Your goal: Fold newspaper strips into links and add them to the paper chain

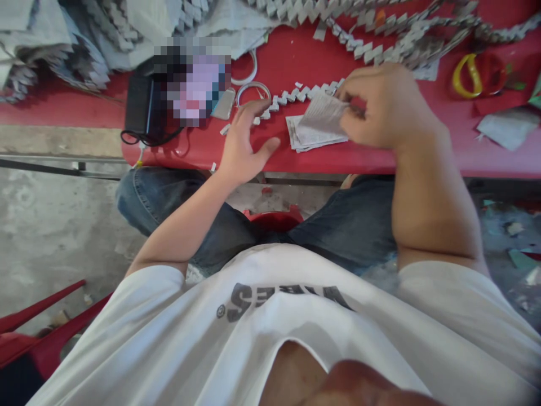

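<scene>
Red table (296,62), paper slips (316,125), concrete floor (42,225)

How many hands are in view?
2. The left hand lies open on the red table beside a paper chain; the right hand pinches a paper slip above a small stack. None seem hidden.

red table (296,62) (grey printed paper (319,121))
</scene>
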A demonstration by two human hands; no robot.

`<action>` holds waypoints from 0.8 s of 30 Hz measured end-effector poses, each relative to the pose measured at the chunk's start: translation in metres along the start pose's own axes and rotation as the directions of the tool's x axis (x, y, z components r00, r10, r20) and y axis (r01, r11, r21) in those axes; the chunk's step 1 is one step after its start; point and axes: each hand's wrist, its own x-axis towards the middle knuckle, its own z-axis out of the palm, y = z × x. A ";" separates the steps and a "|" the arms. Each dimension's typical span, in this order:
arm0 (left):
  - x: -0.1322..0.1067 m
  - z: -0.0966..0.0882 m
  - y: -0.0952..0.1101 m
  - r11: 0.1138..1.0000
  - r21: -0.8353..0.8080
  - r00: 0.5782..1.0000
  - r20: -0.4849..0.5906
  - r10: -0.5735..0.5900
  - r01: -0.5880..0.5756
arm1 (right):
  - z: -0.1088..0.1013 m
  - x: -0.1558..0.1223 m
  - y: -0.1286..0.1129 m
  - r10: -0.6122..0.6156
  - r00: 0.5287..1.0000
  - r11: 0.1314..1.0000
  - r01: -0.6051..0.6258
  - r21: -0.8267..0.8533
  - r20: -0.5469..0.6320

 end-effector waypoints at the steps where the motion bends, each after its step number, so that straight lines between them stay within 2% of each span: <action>1: 0.000 0.004 0.006 0.998 -0.062 1.000 0.018 -0.002 0.003 | 0.002 -0.002 -0.009 -0.088 0.996 0.994 0.087 -0.073 -0.010; 2: -0.001 0.008 0.009 0.993 -0.117 0.999 0.045 -0.008 0.013 | 0.006 -0.004 -0.017 -0.124 0.992 0.989 0.125 -0.075 0.013; 4: -0.002 0.017 0.011 0.978 -0.201 0.997 0.068 -0.038 0.051 | 0.017 -0.006 -0.030 -0.060 0.998 0.998 0.060 0.017 0.035; 5: -0.002 0.021 0.009 0.971 -0.227 0.997 0.055 -0.059 0.070 | 0.022 -0.006 -0.032 -0.022 1.000 0.998 0.022 0.065 0.006; 8: -0.002 0.027 -0.002 0.959 -0.267 0.988 -0.095 -0.119 0.090 | 0.036 0.000 -0.029 0.107 0.990 0.971 -0.084 0.223 -0.096; 11: 0.001 0.024 -0.012 0.956 -0.280 0.957 -0.244 -0.159 0.087 | 0.046 0.007 -0.020 0.234 0.968 0.857 -0.163 0.489 -0.087; 14: 0.002 0.018 -0.015 0.951 -0.296 0.948 -0.268 -0.170 0.087 | 0.056 0.010 -0.016 0.327 0.942 0.752 -0.213 0.624 -0.073; 20: -0.003 0.013 -0.014 0.893 -0.450 0.956 -0.243 -0.162 0.037 | 0.068 0.013 -0.020 0.348 0.918 0.745 -0.149 0.650 -0.188; 22: -0.006 0.009 -0.012 0.841 -0.536 0.973 -0.148 -0.175 0.070 | 0.067 0.014 -0.019 0.336 0.920 0.756 -0.136 0.640 -0.201; 24: -0.009 0.004 -0.007 0.769 -0.614 0.979 0.030 -0.204 0.179 | 0.066 0.013 -0.020 0.312 0.934 0.768 -0.139 0.626 -0.175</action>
